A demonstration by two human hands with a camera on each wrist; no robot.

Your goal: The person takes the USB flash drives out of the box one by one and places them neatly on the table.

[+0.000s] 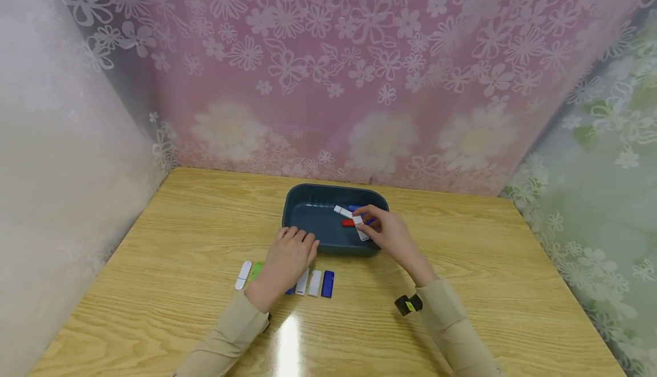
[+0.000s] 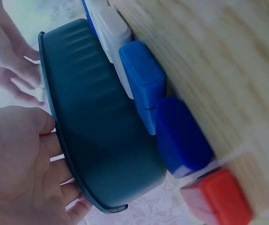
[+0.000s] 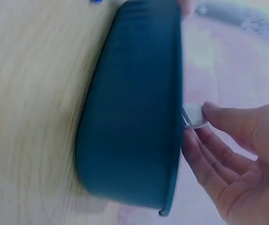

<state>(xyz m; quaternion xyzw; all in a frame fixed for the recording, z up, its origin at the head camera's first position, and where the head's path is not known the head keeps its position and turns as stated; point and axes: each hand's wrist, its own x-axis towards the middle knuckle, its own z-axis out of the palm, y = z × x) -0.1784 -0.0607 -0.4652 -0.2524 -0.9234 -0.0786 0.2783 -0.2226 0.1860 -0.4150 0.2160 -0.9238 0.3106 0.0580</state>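
Observation:
A dark teal plastic basin (image 1: 307, 220) stands near the back of the table. My left hand (image 1: 288, 258) grips its near rim, thumb outside and fingers over the edge in the left wrist view. Above the basin's right part, my right hand (image 1: 392, 240) pinches a white USB stick (image 3: 196, 114) between thumb and fingers. Inside lie another white stick (image 1: 343, 212), a red one (image 1: 348, 223) and blue ones (image 1: 354, 208), partly hidden by the right hand.
Several USB sticks lie in a row before the basin: a white one (image 1: 243, 275), a green one (image 1: 256, 271), a dark blue one (image 1: 328, 284), and, in the left wrist view, a red one (image 2: 226, 197). The left arm covers part of the row. Floral curtains (image 1: 328, 80) surround the table.

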